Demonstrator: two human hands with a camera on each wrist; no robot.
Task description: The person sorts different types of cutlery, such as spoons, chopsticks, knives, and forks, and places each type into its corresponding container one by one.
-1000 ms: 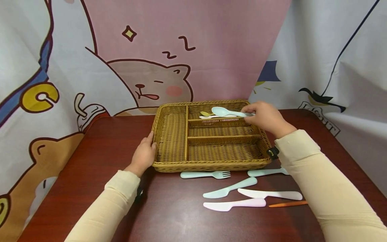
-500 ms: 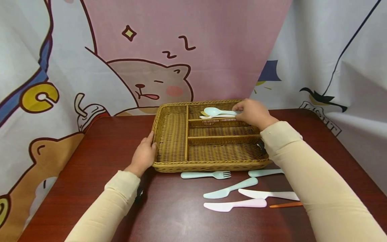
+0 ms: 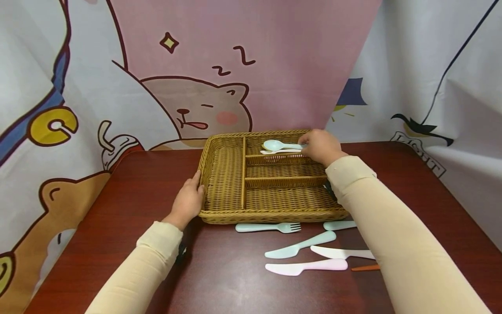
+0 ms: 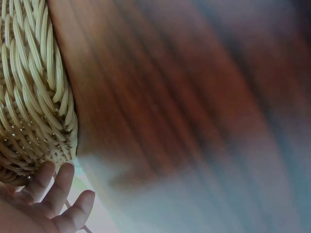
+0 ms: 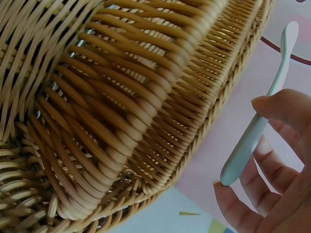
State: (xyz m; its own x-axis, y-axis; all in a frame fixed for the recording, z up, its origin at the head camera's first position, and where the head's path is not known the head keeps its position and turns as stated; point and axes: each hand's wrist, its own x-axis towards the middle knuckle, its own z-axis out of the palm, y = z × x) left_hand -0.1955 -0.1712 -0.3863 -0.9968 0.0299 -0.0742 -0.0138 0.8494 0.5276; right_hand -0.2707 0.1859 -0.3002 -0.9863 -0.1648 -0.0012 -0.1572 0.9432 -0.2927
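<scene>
A mint-green spoon (image 3: 273, 145) is pinched by its handle between the thumb and fingers of my right hand (image 3: 322, 147). It lies level over the back right compartment of the woven basket (image 3: 274, 214), above a white utensil (image 3: 280, 152). In the right wrist view the spoon's handle (image 5: 244, 149) shows between thumb and fingertips, beside the basket's rim. My left hand (image 3: 187, 203) rests against the basket's left side, fingers extended. The left wrist view shows its fingers (image 4: 59, 187) at the wicker wall (image 4: 36, 97).
In front of the basket lie a mint fork (image 3: 268, 227), a mint knife (image 3: 302, 244), a pink knife (image 3: 306, 266) and a white knife (image 3: 341, 253). An orange utensil (image 3: 365, 267) and another mint handle (image 3: 339, 225) are partly behind the right sleeve. A printed curtain (image 3: 290, 65) hangs behind the table.
My right hand has moved left with the spoon, from the basket's right edge to over the back compartment, and slightly lower. The left hand has stayed at the basket's side.
</scene>
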